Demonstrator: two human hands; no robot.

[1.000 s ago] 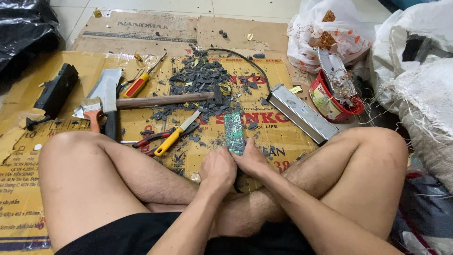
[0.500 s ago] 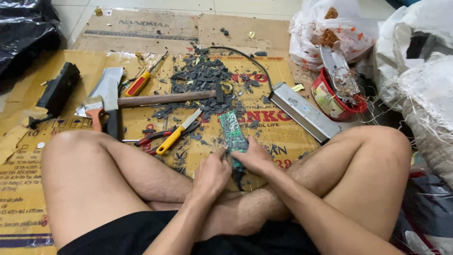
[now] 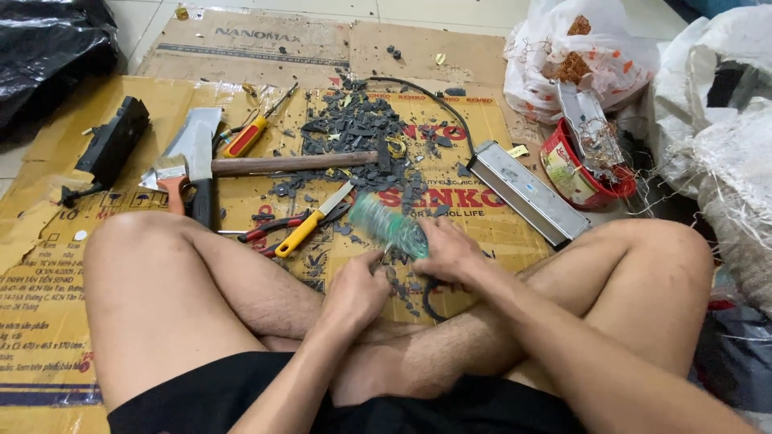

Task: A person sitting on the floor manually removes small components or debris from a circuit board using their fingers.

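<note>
I sit cross-legged on flattened cardboard (image 3: 48, 305). My right hand (image 3: 450, 253) grips a green circuit board (image 3: 390, 225), blurred by motion, tilted up to the left. Just below the board's near end, my left hand (image 3: 354, 293) is closed around a small tool whose thin tip pokes toward the board. Both hands hover over my crossed shins. Small dark fragments lie on the cardboard under them.
Ahead lie a yellow-handled knife (image 3: 314, 221), red-handled pliers (image 3: 273, 229), a hammer (image 3: 297, 163), a screwdriver (image 3: 253, 133), a cleaver (image 3: 197, 161), a scraper (image 3: 170, 181) and a pile of black shards (image 3: 362, 128). A metal casing (image 3: 527, 193), red tub (image 3: 583, 173) and bags sit right.
The circuit board has tilted and swung left, now blurred. My left hand has dropped lower and my right hand has shifted right along the board.
</note>
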